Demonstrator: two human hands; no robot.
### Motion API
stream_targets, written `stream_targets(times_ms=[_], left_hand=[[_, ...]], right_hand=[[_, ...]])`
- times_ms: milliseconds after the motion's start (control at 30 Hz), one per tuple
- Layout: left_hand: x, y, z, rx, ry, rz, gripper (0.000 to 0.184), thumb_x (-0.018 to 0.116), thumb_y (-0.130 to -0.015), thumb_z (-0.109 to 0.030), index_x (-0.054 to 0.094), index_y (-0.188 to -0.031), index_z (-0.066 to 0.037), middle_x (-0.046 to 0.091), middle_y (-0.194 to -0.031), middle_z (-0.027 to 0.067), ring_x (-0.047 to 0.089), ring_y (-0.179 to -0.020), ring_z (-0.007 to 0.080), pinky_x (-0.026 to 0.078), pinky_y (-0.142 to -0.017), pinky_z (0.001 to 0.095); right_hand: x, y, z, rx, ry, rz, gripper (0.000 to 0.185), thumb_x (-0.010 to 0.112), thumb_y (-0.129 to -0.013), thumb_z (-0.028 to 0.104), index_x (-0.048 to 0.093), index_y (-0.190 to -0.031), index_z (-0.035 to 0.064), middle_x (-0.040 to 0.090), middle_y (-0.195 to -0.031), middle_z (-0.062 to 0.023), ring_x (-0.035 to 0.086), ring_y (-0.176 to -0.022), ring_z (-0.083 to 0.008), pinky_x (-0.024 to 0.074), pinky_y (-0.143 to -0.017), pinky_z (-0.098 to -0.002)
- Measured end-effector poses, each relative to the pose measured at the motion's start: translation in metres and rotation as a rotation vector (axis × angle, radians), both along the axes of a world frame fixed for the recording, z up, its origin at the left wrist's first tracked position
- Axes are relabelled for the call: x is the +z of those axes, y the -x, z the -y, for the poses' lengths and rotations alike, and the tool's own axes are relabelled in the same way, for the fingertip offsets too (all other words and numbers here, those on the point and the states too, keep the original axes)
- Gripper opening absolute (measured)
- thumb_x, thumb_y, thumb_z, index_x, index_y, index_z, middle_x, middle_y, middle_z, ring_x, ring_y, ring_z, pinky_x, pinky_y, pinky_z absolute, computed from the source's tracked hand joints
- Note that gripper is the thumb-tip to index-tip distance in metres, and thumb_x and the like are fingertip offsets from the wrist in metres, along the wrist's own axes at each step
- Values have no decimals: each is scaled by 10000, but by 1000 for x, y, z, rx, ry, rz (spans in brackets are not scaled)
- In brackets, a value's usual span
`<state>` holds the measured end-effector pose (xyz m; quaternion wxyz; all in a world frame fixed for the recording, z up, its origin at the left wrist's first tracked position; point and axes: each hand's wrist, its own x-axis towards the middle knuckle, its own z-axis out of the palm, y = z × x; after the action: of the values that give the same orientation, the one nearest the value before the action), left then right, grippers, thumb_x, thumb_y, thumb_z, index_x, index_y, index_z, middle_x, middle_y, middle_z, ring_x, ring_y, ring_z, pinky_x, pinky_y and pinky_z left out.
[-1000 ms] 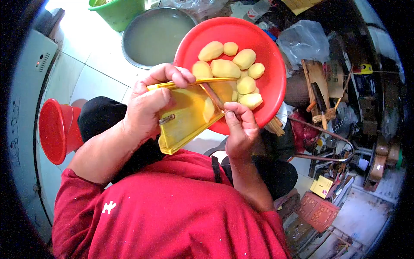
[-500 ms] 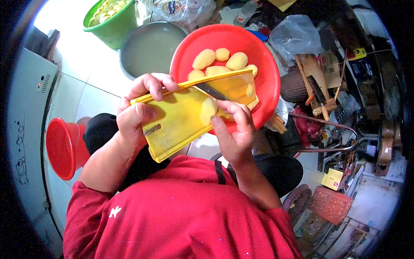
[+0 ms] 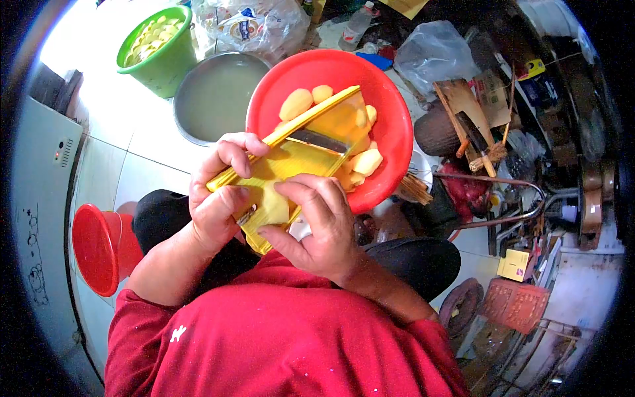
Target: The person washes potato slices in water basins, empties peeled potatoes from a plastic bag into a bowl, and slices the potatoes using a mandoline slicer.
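My left hand [image 3: 223, 188] is closed round the near end of a yellow mandoline slicer [image 3: 303, 156], which slants up over a red basin [image 3: 391, 135]. A dark blade crosses the slicer's upper part. My right hand [image 3: 319, 228] presses a peeled potato [image 3: 273, 206] against the slicer's lower face, fingers above it and thumb below. Peeled potatoes [image 3: 296, 104] lie in the basin beyond the slicer, and pale pieces [image 3: 366, 163] lie near its right edge. The slicer hides part of the basin.
A grey basin of cloudy liquid [image 3: 215, 99] stands beside the red one. Behind it is a green bucket [image 3: 173, 74] of pale slices. A small red bucket [image 3: 92, 248] stands at left. To the right are a knife [image 3: 475, 135], plastic bags [image 3: 436, 56] and a metal frame [image 3: 529, 192].
My right hand and the potato have slid down the slicer toward my body, away from the blade. The slicer is tilted more steeply. The camera view has shifted slightly.
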<state>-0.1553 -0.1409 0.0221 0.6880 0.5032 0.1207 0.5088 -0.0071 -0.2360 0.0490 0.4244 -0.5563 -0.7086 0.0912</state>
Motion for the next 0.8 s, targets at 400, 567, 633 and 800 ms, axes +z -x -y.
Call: stream_targets(times_ms=[400, 567, 633, 800], left_hand=[[3, 4, 4, -2, -101, -122, 187, 501, -660, -62, 476, -844, -43, 498, -1136, 140, 478, -1071, 217, 353, -1000, 354], [9, 9, 4, -42, 48, 87, 234, 483, -607, -80, 474, -839, -46, 514, -1090, 150, 486, -1090, 283, 387, -985, 386], [10, 16, 5, -52, 113, 106, 218, 475, -607, -77, 459, -824, -55, 517, -1081, 145, 503, -1081, 303, 400, -977, 402], [20, 18, 7, -121, 197, 183, 192, 492, -628, -72, 450, -815, -67, 523, -1061, 139, 521, -1106, 338, 417, -982, 433]], right_hand=[[-2, -15, -1, 16, 94, -322, 269, 587, -749, 27, 577, -1017, 33, 596, -927, -123, 602, -881, -280, 494, -795, -369], [-44, -109, -23, -594, 175, -767, 192, 586, -825, 56, 605, -1016, 40, 621, -934, -36, 569, -828, -101, 482, -763, -251], [-79, -155, -25, -633, 126, -858, 257, 622, -860, 137, 591, -1092, 30, 620, -944, -23, 565, -805, -90, 466, -687, -231], [-82, -150, -25, -515, 348, -1033, 370, 698, -851, 214, 577, -1127, 0, 632, -1010, -72, 592, -901, -169, 477, -829, -291]])
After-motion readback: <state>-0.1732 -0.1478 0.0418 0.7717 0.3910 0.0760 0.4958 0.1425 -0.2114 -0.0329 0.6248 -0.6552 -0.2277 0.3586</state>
